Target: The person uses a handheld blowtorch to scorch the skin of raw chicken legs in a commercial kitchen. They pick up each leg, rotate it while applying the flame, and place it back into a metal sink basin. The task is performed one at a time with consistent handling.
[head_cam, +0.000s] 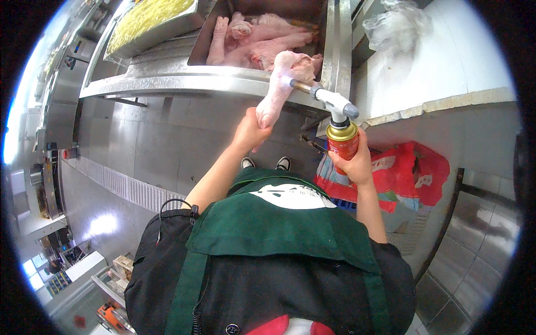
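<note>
My left hand (252,130) grips the narrow end of a raw, pale piece of meat on the bone (278,83), which looks like a pig's leg. Its thick end rises over the front rim of a steel sink (201,81). In my right hand (354,161) is the red can of a gas blowtorch (331,102), held upright. The torch's metal nozzle points left, its tip at the skin of the leg, where a faint bluish glow shows. Several more raw legs (268,42) lie in the sink basin behind.
A metal tray of pale yellow shreds (150,21) stands left of the basin. On the white surface at the right lies crumpled clear plastic (391,25). Red printed bags (389,171) are low by my right arm. A drain grating (121,184) crosses the floor at left.
</note>
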Available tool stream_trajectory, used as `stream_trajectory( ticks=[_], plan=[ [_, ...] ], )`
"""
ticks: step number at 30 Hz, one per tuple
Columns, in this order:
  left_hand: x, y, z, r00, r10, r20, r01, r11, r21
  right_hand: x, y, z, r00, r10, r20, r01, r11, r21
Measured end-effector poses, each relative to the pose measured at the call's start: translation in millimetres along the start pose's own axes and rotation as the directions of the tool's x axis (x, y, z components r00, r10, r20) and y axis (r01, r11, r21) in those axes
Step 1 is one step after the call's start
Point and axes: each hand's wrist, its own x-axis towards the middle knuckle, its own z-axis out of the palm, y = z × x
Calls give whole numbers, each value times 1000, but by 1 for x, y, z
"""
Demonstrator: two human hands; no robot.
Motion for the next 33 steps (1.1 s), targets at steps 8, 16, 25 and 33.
stream_trajectory(
  ticks=[8,16,25,33],
  plan=[
    [3,1,-1,1000,-5,15,4,1000,31,-1,6,1,998,66,-11,-66,998,5],
    [6,-7,1,1000,-21,13,22,999,-32,-8,10,-1,999,11,35,-11,1000,-12],
    [23,-30,0,967,-165,192,233,876,-423,-4,14,13,997,52,52,-52,999,-6],
    [23,-49,8,968,-244,51,249,940,-234,2,27,22,996,91,18,-91,996,9]
  ],
)
